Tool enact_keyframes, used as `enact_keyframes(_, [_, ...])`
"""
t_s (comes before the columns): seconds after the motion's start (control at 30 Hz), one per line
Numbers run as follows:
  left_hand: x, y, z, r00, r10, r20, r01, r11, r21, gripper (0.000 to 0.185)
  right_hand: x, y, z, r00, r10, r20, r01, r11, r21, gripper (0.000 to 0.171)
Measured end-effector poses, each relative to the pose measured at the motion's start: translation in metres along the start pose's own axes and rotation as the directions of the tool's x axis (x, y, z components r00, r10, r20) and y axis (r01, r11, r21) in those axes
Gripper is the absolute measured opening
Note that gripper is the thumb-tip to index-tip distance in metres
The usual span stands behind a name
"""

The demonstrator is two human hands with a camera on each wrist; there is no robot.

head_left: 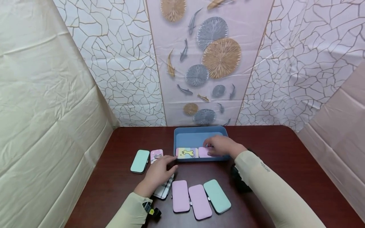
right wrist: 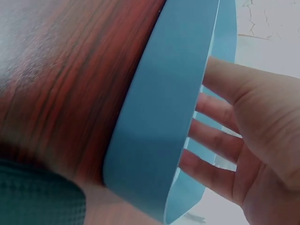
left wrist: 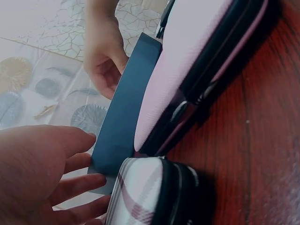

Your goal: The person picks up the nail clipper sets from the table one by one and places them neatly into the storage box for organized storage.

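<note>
My right hand [head_left: 222, 146] reaches over the near wall of the blue tray [head_left: 199, 129], its fingers spread over a pink flat case [head_left: 203, 152] in the tray. In the right wrist view those fingertips are hidden behind the wall. Left of this case, in the same near row, lies a case with a yellow giraffe picture [head_left: 186, 153]. My left hand [head_left: 158, 172] hovers with loosely spread fingers over a black-and-white plaid case [head_left: 163, 190], fingertips near the tray's front left corner. It partly covers a pink patterned case [head_left: 156, 154].
A mint case [head_left: 140, 161] lies at the left of the dark wooden table [head_left: 271, 152]. In front of the tray are two pink cases [head_left: 181, 196] and another mint case [head_left: 217, 196], side by side with small metal clasps. Patterned cloth [head_left: 199, 104] hangs right behind the table.
</note>
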State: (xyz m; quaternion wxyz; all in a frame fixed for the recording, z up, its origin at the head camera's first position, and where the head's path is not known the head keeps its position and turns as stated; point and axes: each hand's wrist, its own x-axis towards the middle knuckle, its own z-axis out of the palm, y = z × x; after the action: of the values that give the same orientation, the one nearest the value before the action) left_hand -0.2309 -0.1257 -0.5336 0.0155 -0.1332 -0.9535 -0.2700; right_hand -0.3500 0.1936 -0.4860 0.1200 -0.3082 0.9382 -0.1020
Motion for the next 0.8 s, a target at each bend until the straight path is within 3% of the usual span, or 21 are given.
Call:
enact_keyframes(0.17, [0.0, 0.0, 0.002, 1.0, -0.007, 0.002, 0.007, 1.0, 0.003, 0.049, -0.007, 0.009, -0.001, 0.999, 0.006, -0.04, -0.003, 0.998, 0.055, 0.045])
enact_keyframes(0.3, [0.0, 0.001, 0.002, 1.0, -0.004, -0.008, 0.004, 1.0, -0.001, 0.049, -0.018, 0.017, -0.006, 0.99, 0.03, -0.136, -0.016, 0.995, 0.103, 0.043])
enact_keyframes(0.4, [0.001, 0.002, 0.002, 1.0, 0.0, -0.016, 0.0, 1.0, -0.005, 0.049, -0.027, 0.022, -0.01, 0.968, 0.033, -0.25, -0.01, 0.996, 0.093, 0.036])
enact_keyframes(0.57, [0.001, 0.002, 0.002, 1.0, 0.017, -0.025, -0.018, 1.0, -0.007, 0.049, -0.041, 0.022, -0.013, 0.91, 0.041, -0.412, -0.025, 0.999, 0.043, 0.019])
enact_keyframes(0.67, [0.001, 0.0, 0.002, 0.999, 0.03, -0.033, -0.031, 0.999, -0.01, 0.049, -0.05, 0.013, -0.016, 0.901, 0.081, -0.427, -0.049, 0.995, 0.085, 0.014])
enact_keyframes(0.8, [0.002, -0.002, 0.001, 0.998, 0.052, -0.045, -0.053, 0.998, -0.031, 0.048, -0.062, -0.005, -0.018, 0.92, 0.109, -0.375, -0.064, 0.989, 0.13, 0.015])
